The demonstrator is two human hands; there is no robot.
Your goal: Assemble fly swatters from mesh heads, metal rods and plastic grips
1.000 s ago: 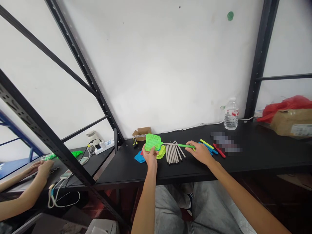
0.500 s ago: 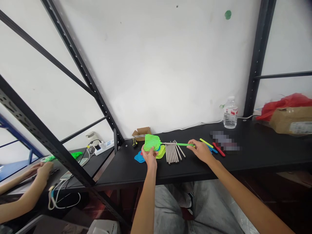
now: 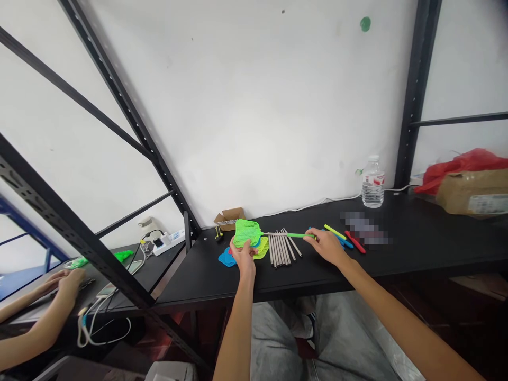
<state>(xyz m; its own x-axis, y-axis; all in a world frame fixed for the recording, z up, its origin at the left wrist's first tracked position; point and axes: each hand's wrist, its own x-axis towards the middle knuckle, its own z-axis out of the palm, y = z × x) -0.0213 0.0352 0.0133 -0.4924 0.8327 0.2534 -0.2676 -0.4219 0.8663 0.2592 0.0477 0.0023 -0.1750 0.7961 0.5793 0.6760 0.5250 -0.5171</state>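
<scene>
hands pinch one green fly swatter (image 3: pixel 254 233) above the black table (image 3: pixel 397 254), left hand (image 3: pixel 243 253) closed on its mesh head, right hand (image 3: pixel 326 245) at three o'clock gripping its handle, over metal rods (image 3: pixel 281 247).

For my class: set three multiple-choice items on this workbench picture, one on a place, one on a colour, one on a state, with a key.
1. Where does the water bottle stand?
A. at the back of the black table, near the wall
B. on the floor
C. in the cardboard box

2. What colour is the swatter head in the left hand?
A. red
B. green
C. white

3. How is the green handle held?
A. lying untouched
B. gripped by the right hand
C. snapped in two

Key: 1 A, it stands upright by the wall; 2 B, the mesh is bright green; 3 B, the fingers close on its end.
</scene>
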